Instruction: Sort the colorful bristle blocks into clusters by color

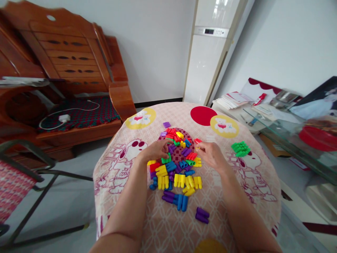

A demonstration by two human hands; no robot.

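Observation:
Plastic building blocks in several colours are heaped on the round table. My left hand [157, 150] is at the heap's left side, its fingers curled in among the blocks. A green block [166, 159] lies just under its fingertips; what the fingers grip is hidden. To the right of the heap, my right hand [211, 153] pinches a red block [198, 141] at its fingertips, with a bit of yellow just below. Joined yellow blocks [179, 180], a purple and blue group [175, 199] and a separate purple piece [202, 215] lie nearer to me.
A patterned cloth [163, 228] covers the table. Joined green blocks [240, 149] sit at the right, a purple block [166, 124] at the back. Around stand a wooden bench [65, 45], a folding chair [15, 186], a white air conditioner [204, 63] and a glass shelf [284, 140].

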